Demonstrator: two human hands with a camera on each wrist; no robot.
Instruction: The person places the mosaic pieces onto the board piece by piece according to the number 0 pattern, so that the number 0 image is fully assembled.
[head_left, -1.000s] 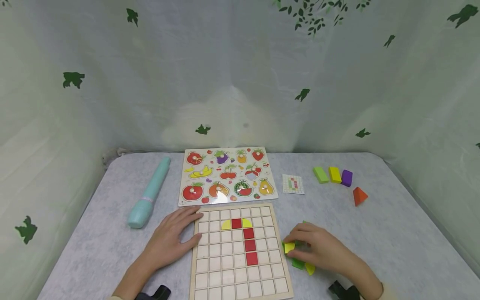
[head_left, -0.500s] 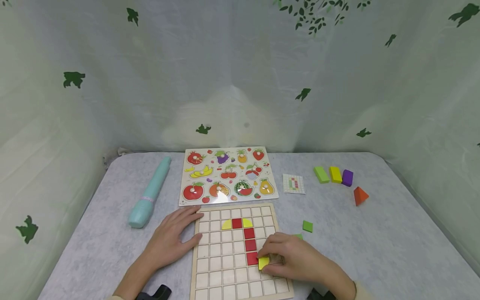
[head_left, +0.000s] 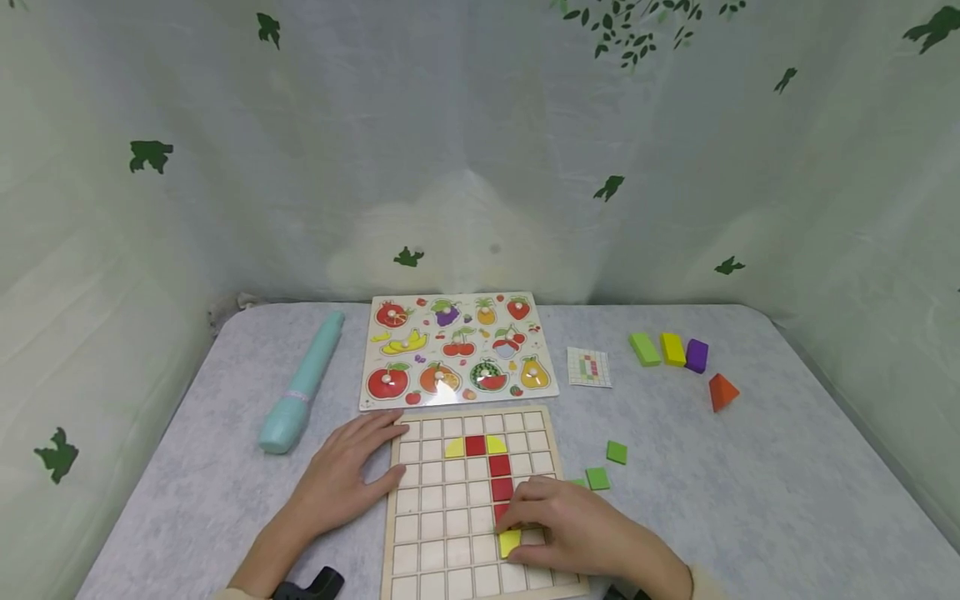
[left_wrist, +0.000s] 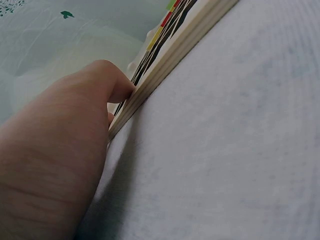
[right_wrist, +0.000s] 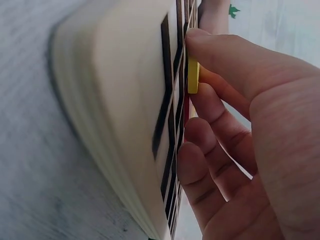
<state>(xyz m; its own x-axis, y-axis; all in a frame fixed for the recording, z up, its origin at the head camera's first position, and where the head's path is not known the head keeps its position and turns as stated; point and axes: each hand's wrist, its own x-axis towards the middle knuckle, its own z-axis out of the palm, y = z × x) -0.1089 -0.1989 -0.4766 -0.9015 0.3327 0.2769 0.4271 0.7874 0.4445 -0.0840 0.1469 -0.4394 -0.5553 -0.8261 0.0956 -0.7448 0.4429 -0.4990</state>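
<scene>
In the head view my left hand [head_left: 341, 479] rests on the left edge of a wooden grid board [head_left: 442, 554], fingers extended and thumb on the rim. My right hand [head_left: 573, 529] pinches a yellow tile [head_left: 508, 543] between thumb and fingers over the column with red tiles [head_left: 501, 465]. The right wrist view has the yellow tile [right_wrist: 193, 75] standing slightly proud of the grid under the thumb. Near the board's top, a red square [head_left: 476, 446] sits between a left yellow rounded tile [head_left: 455, 448] and a right one [head_left: 496, 445].
Several green tiles [head_left: 597, 478] lie right of the board. A fruit puzzle board [head_left: 468, 332] and a small pattern card [head_left: 588, 367] lie behind. Farther right are green [head_left: 644, 349], yellow [head_left: 672, 350], purple [head_left: 697, 356] and orange [head_left: 723, 392] blocks. A turquoise club-shaped object [head_left: 303, 383] lies left.
My right hand has carried the yellow tile from the pile right of the board leftward onto the grid, just below the red column. Green tiles are uncovered. The left hand stays put.
</scene>
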